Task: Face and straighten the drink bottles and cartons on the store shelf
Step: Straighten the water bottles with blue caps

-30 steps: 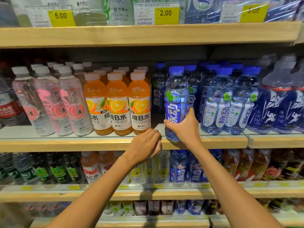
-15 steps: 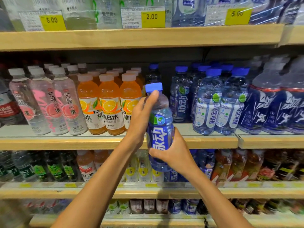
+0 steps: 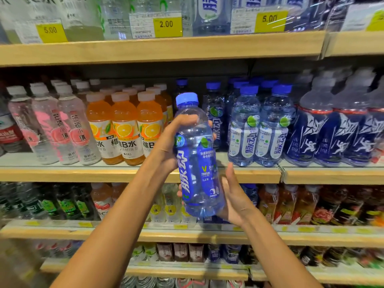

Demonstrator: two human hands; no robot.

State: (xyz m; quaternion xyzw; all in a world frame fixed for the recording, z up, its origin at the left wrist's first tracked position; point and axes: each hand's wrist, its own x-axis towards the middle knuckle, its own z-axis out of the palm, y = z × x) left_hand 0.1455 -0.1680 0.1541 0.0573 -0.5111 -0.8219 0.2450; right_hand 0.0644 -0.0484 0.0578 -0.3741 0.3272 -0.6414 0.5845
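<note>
- The blue bottle (image 3: 197,163) is off the shelf, held in the air in front of the middle shelf's wooden edge (image 3: 124,174), tilted slightly with its cap up
- The left hand (image 3: 166,146) grips its clear upper part, fingers curled round the shoulder
- The right hand (image 3: 234,196) cradles the lower part from behind, fingertips showing on the far side, thumb raised
- Orange bottles (image 3: 124,129) stand to the left on the shelf, blue-capped bottles (image 3: 257,125) to the right
</note>
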